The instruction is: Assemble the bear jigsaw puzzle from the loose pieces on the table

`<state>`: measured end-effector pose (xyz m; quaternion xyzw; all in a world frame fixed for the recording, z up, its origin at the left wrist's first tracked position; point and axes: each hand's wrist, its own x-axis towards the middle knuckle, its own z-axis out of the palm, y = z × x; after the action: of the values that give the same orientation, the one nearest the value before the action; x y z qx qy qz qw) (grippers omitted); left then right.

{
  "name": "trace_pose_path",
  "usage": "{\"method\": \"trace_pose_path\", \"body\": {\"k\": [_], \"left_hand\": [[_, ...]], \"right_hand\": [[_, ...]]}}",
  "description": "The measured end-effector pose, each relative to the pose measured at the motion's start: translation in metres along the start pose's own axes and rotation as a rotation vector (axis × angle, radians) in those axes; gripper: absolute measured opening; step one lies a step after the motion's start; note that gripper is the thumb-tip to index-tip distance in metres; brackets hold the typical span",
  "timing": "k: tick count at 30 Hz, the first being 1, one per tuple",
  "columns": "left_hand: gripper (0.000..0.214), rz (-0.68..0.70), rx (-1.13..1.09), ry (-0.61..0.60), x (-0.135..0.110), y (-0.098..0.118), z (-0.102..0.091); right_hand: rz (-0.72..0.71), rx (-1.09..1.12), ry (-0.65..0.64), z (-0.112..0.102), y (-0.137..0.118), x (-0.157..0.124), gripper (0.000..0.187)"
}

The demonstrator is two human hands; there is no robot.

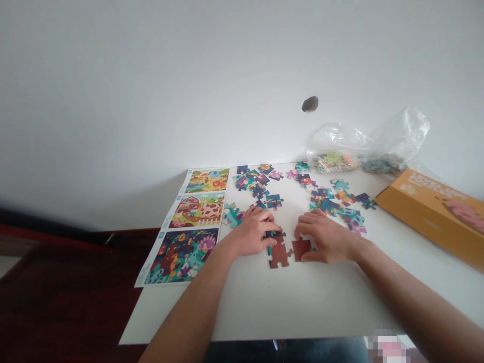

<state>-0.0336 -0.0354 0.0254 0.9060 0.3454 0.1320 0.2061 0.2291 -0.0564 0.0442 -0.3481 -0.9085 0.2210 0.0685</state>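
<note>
Head view looks down on a white table [242, 322], with the two hands apart and only a small gap between them. The left hand [255, 233] lies palm down at 9 o'clock from that gap, its fingertips over a dark piece [274, 234] of jigsaw. The right hand [327, 237] lies at 3 o'clock, its fingers curled over a brown piece [301, 250]. Neither hand's grip can be told from this view; both may only be resting on the pieces. A second brown piece [279, 256] sits between the hands, just beside the first and under the dark piece, though whether they interlock cannot be told. Loose coloured pieces [251, 181] lie in a scatter at 12 o'clock, with more [328, 201] at 1 o'clock. A printed sheet [185, 227] of three pictures lies along the table's left side at 9 o'clock. Two clear plastic bags [336, 146] holding more pieces lean at the wall near 1 o'clock, and an orange box [434, 214] sits at the table's right edge at 2 o'clock.
</note>
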Motion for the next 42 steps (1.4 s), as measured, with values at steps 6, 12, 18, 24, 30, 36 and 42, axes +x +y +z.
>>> {"method": "trace_pose_path", "body": {"k": [6,12,18,24,30,36,42], "left_hand": [[0.025,0.012,-0.016,-0.002,0.0,-0.001,0.001],[0.025,0.015,-0.014,-0.014,0.0,-0.001,0.002],[0.026,-0.004,0.015,0.018,-0.001,-0.005,-0.001],[0.023,-0.029,0.033,0.058,0.0,-0.008,0.001],[0.022,-0.034,0.032,0.082,0.001,-0.006,0.004],[0.023,-0.018,0.025,0.069,0.002,-0.004,0.006],[0.024,-0.003,0.026,0.041,0.003,0.0,0.007]], "right_hand": [[0.049,-0.016,0.049,0.001,0.006,0.0,0.029],[0.079,-0.01,0.079,0.003,0.009,0.002,0.038],[0.042,0.004,0.019,-0.005,0.01,-0.003,0.033],[-0.044,0.083,-0.061,-0.009,-0.003,-0.004,0.021],[-0.112,0.134,-0.097,0.003,-0.026,-0.002,0.026],[-0.148,0.134,-0.059,0.017,-0.038,0.003,0.036],[-0.142,0.141,-0.019,0.021,-0.04,0.007,0.033]]}}
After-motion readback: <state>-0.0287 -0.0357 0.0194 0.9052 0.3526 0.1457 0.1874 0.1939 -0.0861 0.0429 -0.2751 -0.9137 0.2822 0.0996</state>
